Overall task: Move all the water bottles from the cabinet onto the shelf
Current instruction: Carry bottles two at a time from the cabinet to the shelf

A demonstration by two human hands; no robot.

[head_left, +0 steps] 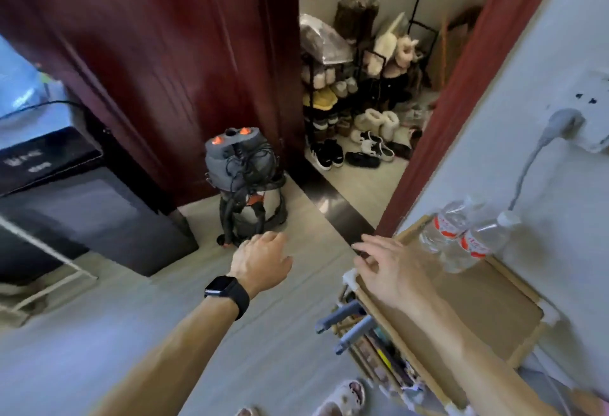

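Both bare forearms stretch out from the bottom edge, and each ends in an empty grip. On the wrist with the dark watch (224,290), the left grip (260,260) hangs over the floor to the left of the shelf (478,310), fingers drooping loosely and holding nothing. Over the shelf's near-left corner hovers the right grip (392,270), fingers spread and slack, also holding nothing; blur hides finer detail. Two clear water bottles (461,234) with red labels lie on their sides at the far end of the shelf top, touching each other and close to the wall. No cabinet can be told for certain; a dark unit (82,211) well to the left of the shelf might be it.

With two bottles on the shelf and both grips free, the step in hand is probably a trip for more. To do it well, take one bottle per grip, round the middle, firmly but without crushing the thin plastic. Set the next ones on the bare part of the shelf top nearer the person, touching the pair already there so nothing rolls toward the open left edge. Standing them upright would be steadier still. Keep clear of the grey plug cord (527,171) that hangs down the wall beyond the shelf's far end, and step around the vacuum cleaner (245,184) on the floor to the shelf's far left
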